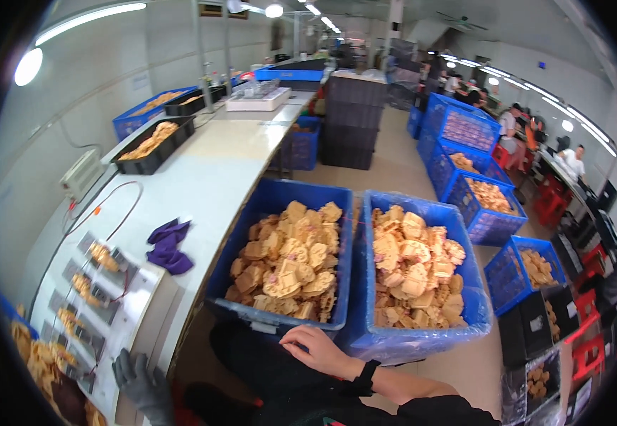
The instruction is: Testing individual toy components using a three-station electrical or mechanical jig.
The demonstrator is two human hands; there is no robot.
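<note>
My left hand (139, 382), in a grey glove, is at the front edge of a white bench-top unit (145, 319). Its fingers are spread, with nothing visible in them. Beside it, several metal fixtures (87, 285) stand in a row, each with a small tan piece on it. More tan pieces (42, 366) are heaped at the lower left. My bare right hand (315, 349), with a dark band at the wrist, hovers or rests over my dark-clothed lap, just in front of a blue bin (280, 323). Its fingers are loosely bent, thumb apart, holding nothing visible.
Tan moulded pieces (290, 259) fill the near bin; a second, plastic-lined blue bin (422, 341) stands to its right. A purple cloth (169, 246) and a black tray (153, 149) lie on the white table (212, 167). Blue crates (489, 220) line the right; people sit beyond.
</note>
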